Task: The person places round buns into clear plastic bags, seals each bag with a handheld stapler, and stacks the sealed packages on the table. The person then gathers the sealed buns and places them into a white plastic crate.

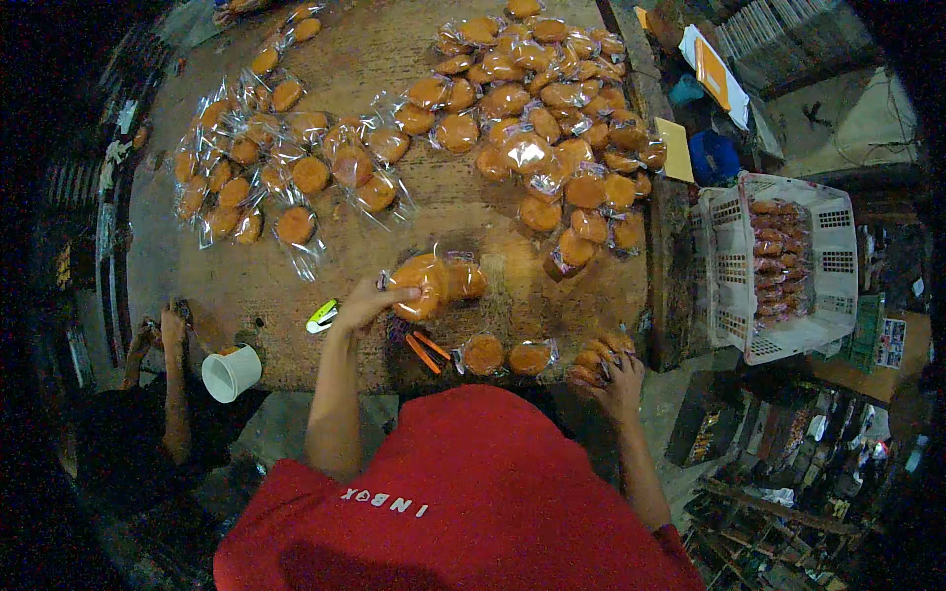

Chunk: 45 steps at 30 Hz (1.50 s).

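Observation:
My left hand [367, 303] is closed on a round golden-brown bun in see-through plastic [426, 274], over the wooden table. Another wrapped bun [466, 280] lies against that one on its right. At the table's front edge my right hand [621, 382] curls its fingers round several wrapped buns [594, 361] bunched together. Between the hands, two single wrapped buns, one at the left [483, 354] and one at the right [529, 358], lie along the front edge. An orange-handled tool [425, 352], its kind unclear, lies just below the left hand's bun.
A large heap of wrapped buns [552, 108] covers the table's far right; a looser group [256, 163] spreads at far left. A green-and-white stapler [322, 315] and white bucket [233, 373] are at left, near another person's hands [169, 325]. A white crate [838, 266] holding packed buns stands right.

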Tool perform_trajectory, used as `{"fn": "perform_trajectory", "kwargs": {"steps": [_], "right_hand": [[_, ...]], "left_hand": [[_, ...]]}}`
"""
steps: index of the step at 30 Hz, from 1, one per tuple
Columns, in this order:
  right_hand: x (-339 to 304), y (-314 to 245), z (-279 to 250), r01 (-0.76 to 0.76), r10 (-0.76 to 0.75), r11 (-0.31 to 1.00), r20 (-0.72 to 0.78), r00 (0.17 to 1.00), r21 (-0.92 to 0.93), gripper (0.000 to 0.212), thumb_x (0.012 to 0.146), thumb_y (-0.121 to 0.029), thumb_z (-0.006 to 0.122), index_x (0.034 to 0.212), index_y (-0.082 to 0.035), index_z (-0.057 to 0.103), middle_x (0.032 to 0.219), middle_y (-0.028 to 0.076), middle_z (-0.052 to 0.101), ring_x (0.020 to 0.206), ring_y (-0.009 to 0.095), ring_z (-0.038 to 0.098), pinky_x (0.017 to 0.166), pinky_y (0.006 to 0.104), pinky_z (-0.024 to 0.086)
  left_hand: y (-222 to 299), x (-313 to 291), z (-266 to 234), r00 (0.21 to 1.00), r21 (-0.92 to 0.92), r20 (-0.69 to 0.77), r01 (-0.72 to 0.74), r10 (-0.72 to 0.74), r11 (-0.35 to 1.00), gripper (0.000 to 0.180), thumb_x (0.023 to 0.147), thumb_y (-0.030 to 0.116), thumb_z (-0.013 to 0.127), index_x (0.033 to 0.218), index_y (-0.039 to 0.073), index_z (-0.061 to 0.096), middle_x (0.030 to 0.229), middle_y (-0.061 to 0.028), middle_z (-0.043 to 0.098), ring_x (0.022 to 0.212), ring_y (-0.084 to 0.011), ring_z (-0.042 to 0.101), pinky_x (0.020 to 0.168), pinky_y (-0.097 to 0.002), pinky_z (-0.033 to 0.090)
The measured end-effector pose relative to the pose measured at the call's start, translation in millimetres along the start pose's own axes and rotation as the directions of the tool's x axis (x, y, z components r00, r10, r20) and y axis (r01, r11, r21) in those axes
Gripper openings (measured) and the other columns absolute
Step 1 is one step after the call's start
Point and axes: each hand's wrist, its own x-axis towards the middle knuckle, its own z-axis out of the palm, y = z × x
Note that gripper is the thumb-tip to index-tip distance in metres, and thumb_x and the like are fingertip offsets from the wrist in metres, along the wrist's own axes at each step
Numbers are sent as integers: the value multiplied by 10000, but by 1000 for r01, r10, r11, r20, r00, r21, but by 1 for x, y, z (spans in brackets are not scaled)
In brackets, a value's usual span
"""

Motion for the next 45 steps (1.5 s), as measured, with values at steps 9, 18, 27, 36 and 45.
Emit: {"fn": "perform_trajectory", "kwargs": {"steps": [9,18,27,36,45], "right_hand": [[-7,-7,-21,88,-98,994,-151,984,-69,712,560,-186,909,1228,-175,662,1305,100,567,1252,407,468,1060,531,384],[-17,-29,-129,173,-149,981,-227,962,87,658,589,-200,892,1205,-163,665,1309,83,575,1334,380,440,1126,519,351],[-54,86,-350,120,-123,992,-197,973,-26,532,688,-331,812,1167,-131,694,1299,92,586,1333,361,466,1165,508,333],[27,355,-472,448,-600,533,53,799,-718,257,786,-272,709,1024,-175,712,1310,63,588,1349,320,474,1201,495,302],[83,432,-505,644,-591,439,338,732,-627,385,725,-372,803,984,-93,744,1196,100,626,1328,319,481,1202,480,314]], "left_hand": [[25,89,38,869,709,466,-253,-168,658,552,699,420,892,1069,34,754,968,-75,760,867,-236,699,804,-377,550],[15,77,89,830,633,554,-466,59,618,775,595,419,936,1216,26,691,1278,-126,671,1117,-253,651,987,-384,506],[212,49,258,770,574,405,-634,493,518,569,569,294,943,1014,27,708,1207,-171,645,1181,-323,587,1015,-408,467],[355,145,699,129,183,707,-983,695,-3,518,640,419,863,987,50,759,989,-183,732,955,-390,669,894,-465,530],[308,223,816,429,601,623,-797,654,-50,467,665,293,869,1068,93,742,994,-183,740,944,-379,703,857,-488,554]]}}
